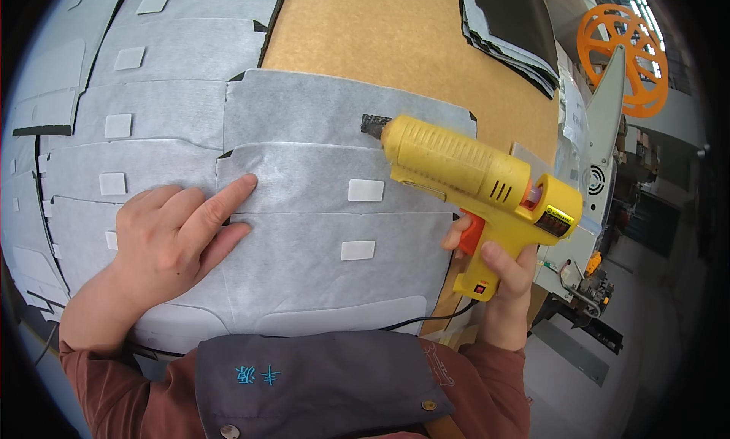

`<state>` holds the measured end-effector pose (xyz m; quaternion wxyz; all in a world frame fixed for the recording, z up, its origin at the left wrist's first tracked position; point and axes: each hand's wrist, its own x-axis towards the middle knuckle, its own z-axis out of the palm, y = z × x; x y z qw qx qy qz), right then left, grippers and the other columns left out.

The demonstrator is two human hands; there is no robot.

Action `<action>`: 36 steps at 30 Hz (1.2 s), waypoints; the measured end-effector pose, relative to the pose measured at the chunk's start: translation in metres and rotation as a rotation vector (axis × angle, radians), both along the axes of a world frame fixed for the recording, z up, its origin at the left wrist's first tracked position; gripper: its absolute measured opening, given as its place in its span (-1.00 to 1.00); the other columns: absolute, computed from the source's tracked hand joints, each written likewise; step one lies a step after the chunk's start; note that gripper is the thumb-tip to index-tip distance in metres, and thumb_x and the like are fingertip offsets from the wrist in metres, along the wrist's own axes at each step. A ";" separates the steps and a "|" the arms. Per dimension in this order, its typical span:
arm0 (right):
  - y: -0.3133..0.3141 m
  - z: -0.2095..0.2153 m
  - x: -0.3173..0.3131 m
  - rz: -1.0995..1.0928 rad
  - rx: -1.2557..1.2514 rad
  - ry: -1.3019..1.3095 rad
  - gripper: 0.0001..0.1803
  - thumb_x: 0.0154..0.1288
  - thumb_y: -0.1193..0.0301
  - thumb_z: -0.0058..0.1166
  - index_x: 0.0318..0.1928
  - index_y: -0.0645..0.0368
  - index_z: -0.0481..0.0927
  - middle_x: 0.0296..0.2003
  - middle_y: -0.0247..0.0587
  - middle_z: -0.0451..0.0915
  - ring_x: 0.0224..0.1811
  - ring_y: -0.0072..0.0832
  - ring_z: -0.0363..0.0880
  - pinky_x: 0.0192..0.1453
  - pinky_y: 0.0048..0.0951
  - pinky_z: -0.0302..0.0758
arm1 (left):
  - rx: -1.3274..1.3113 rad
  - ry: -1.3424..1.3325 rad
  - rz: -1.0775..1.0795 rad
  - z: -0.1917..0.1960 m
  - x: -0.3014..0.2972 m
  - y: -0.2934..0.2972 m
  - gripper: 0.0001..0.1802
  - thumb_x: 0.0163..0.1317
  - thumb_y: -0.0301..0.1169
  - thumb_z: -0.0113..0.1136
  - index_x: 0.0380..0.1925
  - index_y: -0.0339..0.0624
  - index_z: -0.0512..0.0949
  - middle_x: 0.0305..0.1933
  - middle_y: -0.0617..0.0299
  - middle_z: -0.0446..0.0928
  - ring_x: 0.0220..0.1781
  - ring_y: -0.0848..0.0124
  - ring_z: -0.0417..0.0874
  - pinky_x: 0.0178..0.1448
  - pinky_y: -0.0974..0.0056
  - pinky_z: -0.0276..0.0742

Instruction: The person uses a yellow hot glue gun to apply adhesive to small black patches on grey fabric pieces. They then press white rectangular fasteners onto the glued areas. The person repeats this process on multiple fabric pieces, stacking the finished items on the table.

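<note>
My right hand [509, 275] grips the handle of a yellow hot glue gun [456, 161], with fingers around its orange-red trigger [471, 232]. The gun's dark nozzle [372, 125] is at a small black patch on the upper pale grey fabric panel [304, 108]; whether the tip touches is unclear. My left hand [167, 237] rests on the overlapping panels at the left. Its index finger stretches onto the panel below [296, 177], near the left edge, with the thumb apart and the other fingers loosely bent. A small white rectangle [366, 190] sits on that panel, another [357, 250] on the one beneath.
More grey panels with white rectangles [119, 126] cover the left side. Brown board [357, 36] shows behind, with a stack of dark-topped sheets [513, 28] at far right. A black cord [433, 317] trails from the gun. A machine with an orange reel [623, 59] stands right.
</note>
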<state>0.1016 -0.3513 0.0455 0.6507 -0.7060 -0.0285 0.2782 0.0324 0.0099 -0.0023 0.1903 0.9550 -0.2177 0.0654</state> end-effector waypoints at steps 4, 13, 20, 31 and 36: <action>-0.002 0.001 -0.006 -0.054 0.009 0.010 -0.42 0.21 0.43 0.12 0.22 0.40 0.35 -0.16 0.03 0.62 -0.13 -0.28 0.64 -0.06 -0.33 0.57 | 0.003 -0.001 0.002 0.001 0.001 0.000 -0.37 -0.05 -0.34 0.45 0.12 -0.14 0.59 -0.61 0.33 0.28 -0.60 0.39 0.35 -0.52 0.27 0.23; -0.011 0.004 -0.007 -0.095 -0.038 -0.030 -0.40 0.18 0.36 0.15 0.20 0.38 0.40 -0.14 -0.01 0.63 -0.16 -0.33 0.67 -0.18 -0.43 0.53 | 0.003 -0.010 0.000 0.000 0.001 0.000 -0.39 -0.04 -0.34 0.44 0.11 -0.14 0.59 -0.62 0.33 0.28 -0.61 0.38 0.34 -0.53 0.26 0.23; 0.005 0.000 -0.007 -0.245 -0.162 -0.064 -0.28 0.02 0.21 0.17 0.14 0.46 0.41 -0.23 0.00 0.64 -0.33 -0.34 0.70 -0.36 -0.51 0.54 | 0.013 -0.012 0.005 0.001 0.001 -0.001 -0.39 -0.06 -0.35 0.46 0.11 -0.14 0.60 -0.62 0.33 0.28 -0.61 0.38 0.35 -0.52 0.27 0.24; -0.016 -0.004 -0.012 -0.125 0.007 -0.004 -0.39 0.18 0.38 0.15 0.22 0.36 0.36 -0.15 -0.02 0.62 -0.15 -0.31 0.67 -0.21 -0.46 0.52 | 0.028 0.003 -0.002 0.002 0.001 -0.002 -0.37 -0.04 -0.36 0.45 0.13 -0.14 0.58 -0.62 0.33 0.28 -0.61 0.39 0.34 -0.51 0.27 0.24; -0.013 -0.004 -0.012 -0.119 0.020 -0.011 -0.39 0.17 0.38 0.16 0.22 0.35 0.36 -0.15 -0.02 0.62 -0.15 -0.31 0.67 -0.21 -0.45 0.52 | 0.026 0.008 0.006 0.002 0.000 0.000 -0.38 -0.04 -0.35 0.45 0.13 -0.14 0.59 -0.62 0.32 0.28 -0.61 0.38 0.34 -0.51 0.27 0.24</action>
